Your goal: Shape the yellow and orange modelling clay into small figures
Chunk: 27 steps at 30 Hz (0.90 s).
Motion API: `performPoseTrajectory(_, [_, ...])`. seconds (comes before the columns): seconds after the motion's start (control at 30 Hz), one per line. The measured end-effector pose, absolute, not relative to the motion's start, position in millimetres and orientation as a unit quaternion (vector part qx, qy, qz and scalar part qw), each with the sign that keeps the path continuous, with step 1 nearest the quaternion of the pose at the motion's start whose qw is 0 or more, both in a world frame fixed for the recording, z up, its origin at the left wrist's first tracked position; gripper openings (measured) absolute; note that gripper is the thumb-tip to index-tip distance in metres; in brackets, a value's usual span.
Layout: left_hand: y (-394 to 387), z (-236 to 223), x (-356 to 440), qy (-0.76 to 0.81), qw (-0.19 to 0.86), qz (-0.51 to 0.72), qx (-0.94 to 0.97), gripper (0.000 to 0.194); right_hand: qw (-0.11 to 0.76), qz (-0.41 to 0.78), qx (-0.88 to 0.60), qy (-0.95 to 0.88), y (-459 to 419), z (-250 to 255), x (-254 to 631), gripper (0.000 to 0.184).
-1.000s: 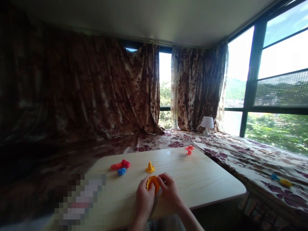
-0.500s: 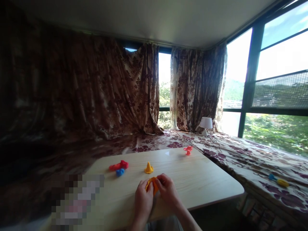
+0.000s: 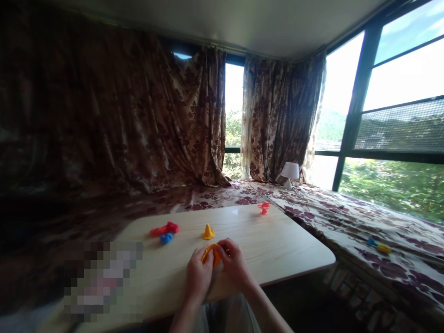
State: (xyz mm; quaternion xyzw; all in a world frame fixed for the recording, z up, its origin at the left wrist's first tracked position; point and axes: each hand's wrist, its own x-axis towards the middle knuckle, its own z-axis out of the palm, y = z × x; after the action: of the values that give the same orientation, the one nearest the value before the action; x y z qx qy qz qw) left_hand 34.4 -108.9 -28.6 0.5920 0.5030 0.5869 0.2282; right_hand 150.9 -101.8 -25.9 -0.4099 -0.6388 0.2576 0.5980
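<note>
Close to the front edge of the table, both my hands grip a piece of orange modelling clay. My left hand is closed around its left side, thumb pressed against it. From the right, my right hand pinches the upper edge between thumb and fingers. Parts of the clay are hidden behind the fingers. Just beyond the hands stands a yellow cone with a wide brim, like a small hat. To its left lie a red piece and a blue lump, side by side.
A pinkish-red shape stands near the table's far right corner. On the flowered cloth to the right lies a yellow and blue piece. A white lamp stands by the curtains. The table's left part is blurred by a pixelated patch.
The whole view has shifted, so table, hands and pieces appear slightly higher and further left. Both hands keep their hold on the orange clay, with little visible change in the fingers.
</note>
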Motion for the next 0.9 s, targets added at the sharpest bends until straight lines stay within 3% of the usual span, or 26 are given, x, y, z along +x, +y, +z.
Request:
performPoseTrajectory(0.7, [-107.5, -32.8, 35.7, 0.532, 0.199, 0.557, 0.607, 0.02, 0.61, 0.25, -0.396, -0.64, -103.1, -24.4, 149.9, 0.014])
performPoseTrajectory(0.9, [-109.8, -30.2, 35.9, 0.535, 0.194, 0.558, 0.604, 0.021, 0.61, 0.247, -0.399, -0.638, -104.5, -19.7, 150.7, 0.023])
